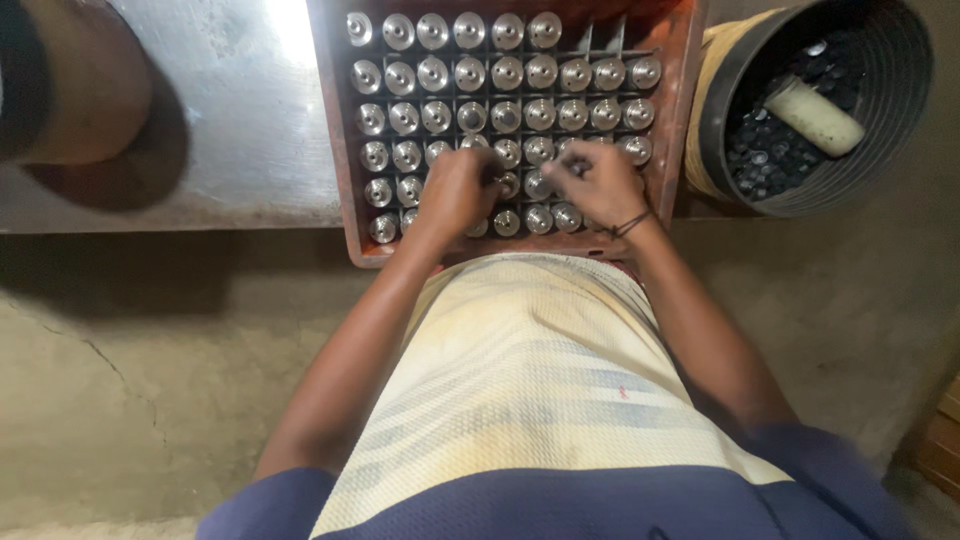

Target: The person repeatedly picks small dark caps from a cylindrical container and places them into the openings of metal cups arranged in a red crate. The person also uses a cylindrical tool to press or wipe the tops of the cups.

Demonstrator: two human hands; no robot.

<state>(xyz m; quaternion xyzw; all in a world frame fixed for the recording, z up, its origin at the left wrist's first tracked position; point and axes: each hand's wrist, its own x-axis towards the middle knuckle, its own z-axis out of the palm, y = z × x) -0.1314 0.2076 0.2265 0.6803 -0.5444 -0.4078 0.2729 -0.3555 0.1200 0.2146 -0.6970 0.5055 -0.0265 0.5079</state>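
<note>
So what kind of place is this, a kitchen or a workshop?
Probably a small workshop: a red crate gridded with shiny metal pieces, a black tub of small dark parts, and a bare concrete floor.

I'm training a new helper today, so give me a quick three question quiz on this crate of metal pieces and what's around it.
1. True or false: both hands rest on the metal pieces in the crate's near rows.
2. Which compartments have no metal piece? A: far right corner. B: near left corner. C: the middle.
3. What lies on the small dark pieces in the round tub?

Key
1. True: the left hand and the right hand are on shiny metal pieces in the near rows of the red crate.
2. A: the far right corner is bare.
3. A pale cylinder lies in the black tub.
</note>
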